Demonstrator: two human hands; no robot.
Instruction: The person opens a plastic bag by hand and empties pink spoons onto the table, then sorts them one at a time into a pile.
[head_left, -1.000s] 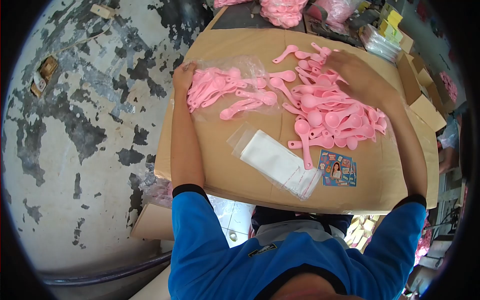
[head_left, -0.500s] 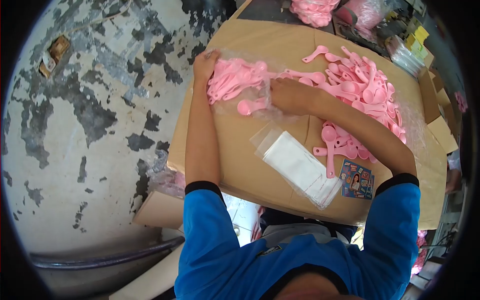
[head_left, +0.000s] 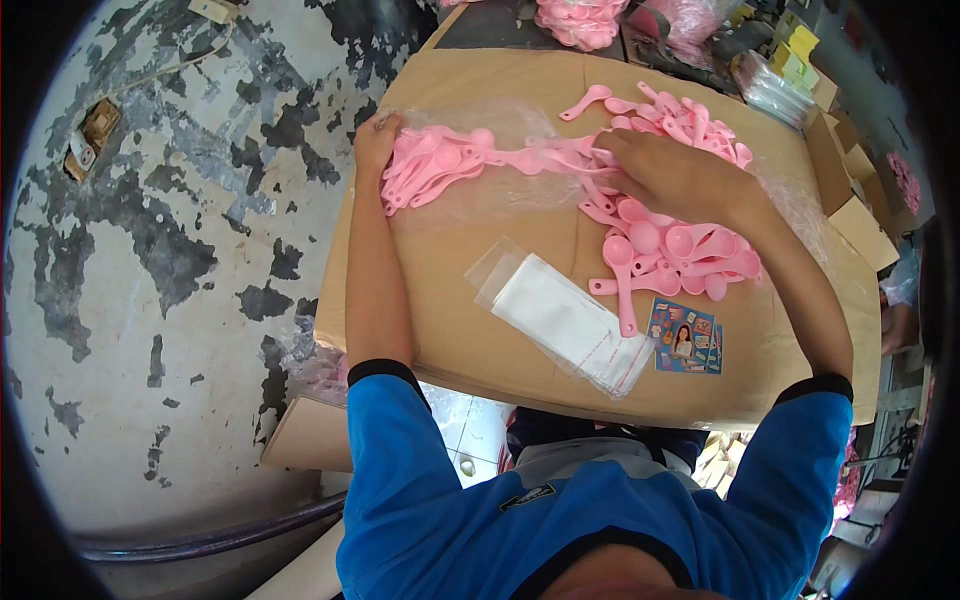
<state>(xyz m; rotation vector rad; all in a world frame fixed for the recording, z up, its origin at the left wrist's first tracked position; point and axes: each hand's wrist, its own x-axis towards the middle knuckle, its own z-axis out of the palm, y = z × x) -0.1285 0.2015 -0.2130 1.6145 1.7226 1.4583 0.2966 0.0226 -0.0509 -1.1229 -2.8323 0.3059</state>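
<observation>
A clear plastic bag (head_left: 520,195) lies across the cardboard-covered table with a bunch of pink measuring spoons (head_left: 435,165) in its left part. My left hand (head_left: 378,142) is closed on the bag's far left end, beside that bunch. Over the near edge of the larger heap of pink spoons (head_left: 685,240) is my right hand (head_left: 665,172), its fingers bent round a few spoons (head_left: 575,158). These spoons form a loose row reaching toward the bag; the fingertips are partly hidden among them.
White plastic packets (head_left: 570,320) and small printed cards (head_left: 687,337) lie near the table's front edge (head_left: 560,405). An open cardboard box (head_left: 850,190) stands at the right. Behind are bagged pink items (head_left: 580,22) and a stack of clear packets (head_left: 770,88). A peeling wall (head_left: 170,240) is at the left.
My right hand has moved right, from the bag onto the heap of spoons. The bag now looks stretched out flatter, with spoons strung between. My left hand stays at its left end.
</observation>
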